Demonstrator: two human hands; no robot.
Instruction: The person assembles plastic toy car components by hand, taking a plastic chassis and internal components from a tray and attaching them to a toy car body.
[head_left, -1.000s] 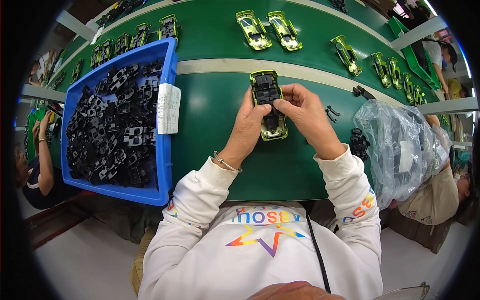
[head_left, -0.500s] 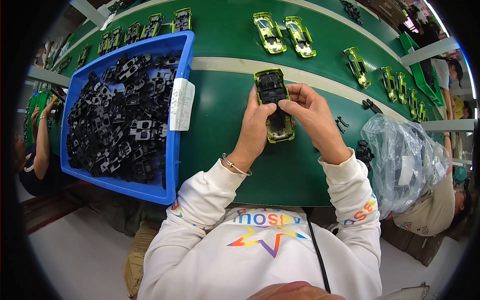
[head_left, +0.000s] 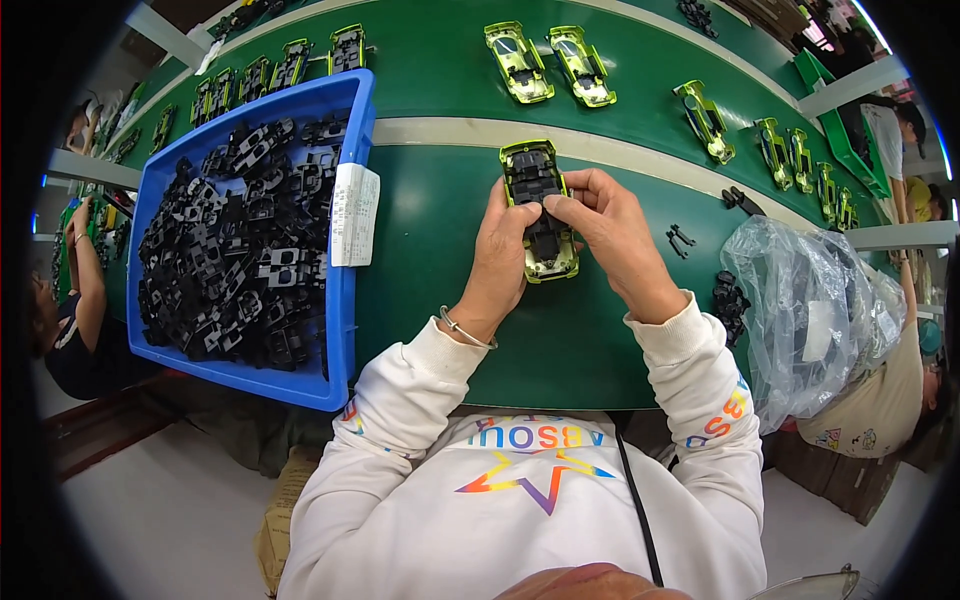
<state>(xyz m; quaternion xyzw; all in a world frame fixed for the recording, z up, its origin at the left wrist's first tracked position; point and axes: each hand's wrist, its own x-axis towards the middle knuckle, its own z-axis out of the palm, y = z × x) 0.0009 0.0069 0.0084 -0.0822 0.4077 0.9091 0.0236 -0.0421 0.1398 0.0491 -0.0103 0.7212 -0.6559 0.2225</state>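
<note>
Above the green bench I hold a lime-green toy car body [head_left: 551, 268], open side up, with a black plastic interior piece [head_left: 533, 178] lying inside it. My left hand [head_left: 502, 245] grips the left side of the body, its thumb resting on the black piece near the middle. From the other side my right hand [head_left: 612, 228] holds the body, thumb tip pressed on the same piece close to the left thumb. Fingers beneath the body are partly hidden.
At left stands a blue bin [head_left: 343, 310] full of black plastic parts [head_left: 225, 260]. More green car bodies [head_left: 519, 65] line the green strip beyond. A clear plastic bag [head_left: 800, 310], small black parts [head_left: 730, 305] and thin black pieces [head_left: 680, 240] lie at right. Other people work at both sides.
The view has shifted slightly. Both hands still hold the car body, with the thumbs on the black interior piece; the right thumb has moved slightly left and up.
</note>
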